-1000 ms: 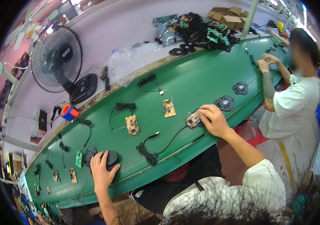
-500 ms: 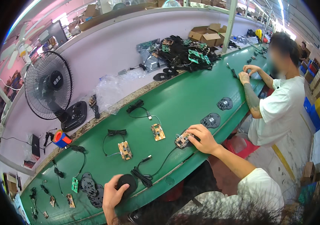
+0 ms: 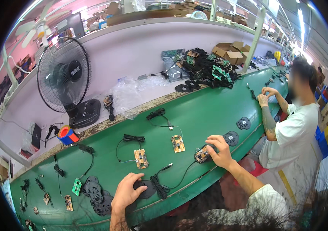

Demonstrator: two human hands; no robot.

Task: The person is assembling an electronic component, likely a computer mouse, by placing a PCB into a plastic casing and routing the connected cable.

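Left hand (image 3: 125, 194) and the round black cover (image 3: 148, 191) have shifted right along the near edge since the earlier shot, away from that cluster of black plates (image 3: 92, 187) and up beside the coiled black cable (image 3: 159, 185). Thumb's over the cover with the fingers curled around, but I honestly can't tell if it's gripped or just resting there. Hands are well apart, btw. Right hand (image 3: 222, 154) is bent over the edge of a wired circuit board (image 3: 201, 155), fingers looking like they touch it; can't tell if it's a real pinch. That board sits near the front edge of the green tabletop (image 3: 206, 111) and seems to be on a black base (image 3: 210, 159), so I'd call this one partly put together: board on base, cable attached, nothing over the top yet. Off to the left, a green board (image 3: 76, 186) and a small tan board (image 3: 68, 203) lie loose. A bit farther in, two tan boards, one (image 3: 141, 159) nearer and one (image 3: 178, 143) beyond it, have cables but no base, so they look untouched on that front. Two more plates, (image 3: 231, 138) and (image 3: 243, 123), lie bare past the right hand. Way back there's a big heap of black cables (image 3: 202, 69), so plenty left by my guess.
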